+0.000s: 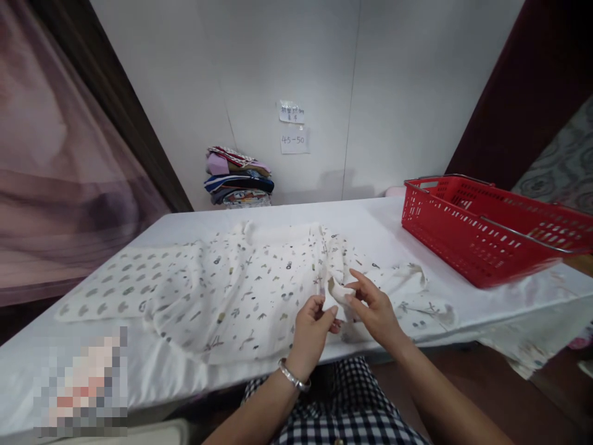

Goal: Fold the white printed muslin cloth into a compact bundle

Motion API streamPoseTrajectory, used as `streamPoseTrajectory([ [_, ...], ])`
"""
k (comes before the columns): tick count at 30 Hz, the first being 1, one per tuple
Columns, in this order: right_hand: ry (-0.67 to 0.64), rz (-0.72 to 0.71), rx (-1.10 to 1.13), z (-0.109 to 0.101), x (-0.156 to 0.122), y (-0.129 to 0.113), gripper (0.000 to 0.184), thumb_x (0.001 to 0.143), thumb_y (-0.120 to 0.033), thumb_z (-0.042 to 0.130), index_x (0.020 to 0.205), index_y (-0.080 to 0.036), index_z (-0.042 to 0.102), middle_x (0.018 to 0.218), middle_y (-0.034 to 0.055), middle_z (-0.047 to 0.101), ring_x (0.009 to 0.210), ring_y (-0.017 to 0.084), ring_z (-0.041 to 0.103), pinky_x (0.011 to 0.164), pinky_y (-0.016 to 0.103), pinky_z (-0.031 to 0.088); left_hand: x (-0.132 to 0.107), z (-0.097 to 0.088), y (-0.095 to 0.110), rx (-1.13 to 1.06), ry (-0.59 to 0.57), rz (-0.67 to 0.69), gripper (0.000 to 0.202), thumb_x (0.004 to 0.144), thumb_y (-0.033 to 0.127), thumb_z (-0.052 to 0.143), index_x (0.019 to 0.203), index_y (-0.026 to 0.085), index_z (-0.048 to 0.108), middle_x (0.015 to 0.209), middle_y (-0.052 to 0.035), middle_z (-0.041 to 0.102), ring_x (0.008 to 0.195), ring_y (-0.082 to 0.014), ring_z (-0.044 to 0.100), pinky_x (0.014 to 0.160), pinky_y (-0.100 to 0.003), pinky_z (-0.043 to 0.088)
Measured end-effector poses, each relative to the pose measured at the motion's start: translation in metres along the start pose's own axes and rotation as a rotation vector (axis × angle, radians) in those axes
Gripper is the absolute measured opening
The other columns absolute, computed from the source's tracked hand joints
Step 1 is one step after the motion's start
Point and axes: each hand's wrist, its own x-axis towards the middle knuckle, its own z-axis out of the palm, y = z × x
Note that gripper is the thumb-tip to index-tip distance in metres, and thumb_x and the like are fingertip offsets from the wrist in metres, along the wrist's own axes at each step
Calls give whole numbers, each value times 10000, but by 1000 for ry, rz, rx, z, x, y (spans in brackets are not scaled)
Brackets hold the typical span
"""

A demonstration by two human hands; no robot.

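A white garment (259,290) with small leaf and animal prints, shaped like a top, lies spread on the white-covered table (370,232). Near its right side, my left hand (315,324) pinches a small white flap of the cloth between thumb and fingers; a silvery bangle is on that wrist. Facing it, my right hand (374,307) has thumb and fingertips on the edge of the same flap, with one finger raised. A small brownish patch shows on the turned-up cloth. To the left, fabric with grey cloud-like shapes (125,281) lies partly beneath the garment.
On the right of the table stands a red plastic basket (472,241) with metal handles. Folded clothes (239,176) are stacked beyond the back edge, against a white wall with paper notes (294,140). A pink curtain (69,154) hangs at left. One pixelated patch covers the lower left.
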Motion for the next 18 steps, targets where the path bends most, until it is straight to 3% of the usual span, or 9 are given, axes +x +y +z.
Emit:
streamPoseTrajectory([
  [3, 80, -90, -108, 0, -3, 1, 435, 818, -276, 512, 1244, -196, 464, 901, 44, 631, 656, 113, 538, 627, 257, 482, 0, -1, -5, 22, 25, 7, 318, 628, 364, 685, 737, 175, 454, 624, 38, 534, 530, -121, 586, 463, -216, 480],
  [8, 49, -231, -301, 7, -10, -10, 413, 853, -243, 457, 1266, -227, 458, 941, 60, 640, 791, 153, 597, 691, 275, 504, 0, 3, -3, 33, 11, 21, 289, 653, 362, 658, 714, 182, 440, 597, 47, 526, 508, -98, 547, 444, -205, 473],
  [13, -25, -272, -354, 11, -16, -16, 464, 884, -209, 372, 1347, -233, 357, 1069, 87, 615, 956, 182, 586, 805, 330, 501, -3, 4, 0, 10, -23, 21, 266, 663, 382, 650, 750, 165, 524, 653, 0, 590, 571, -117, 561, 489, -220, 486],
  [18, -73, -306, -428, 10, -21, -22, 561, 862, -195, 400, 1401, -224, 244, 1164, 106, 566, 1033, 218, 547, 852, 390, 484, -4, 3, 0, -15, -34, 41, 239, 694, 353, 630, 830, 158, 609, 761, -33, 636, 682, -142, 579, 609, -254, 502],
])
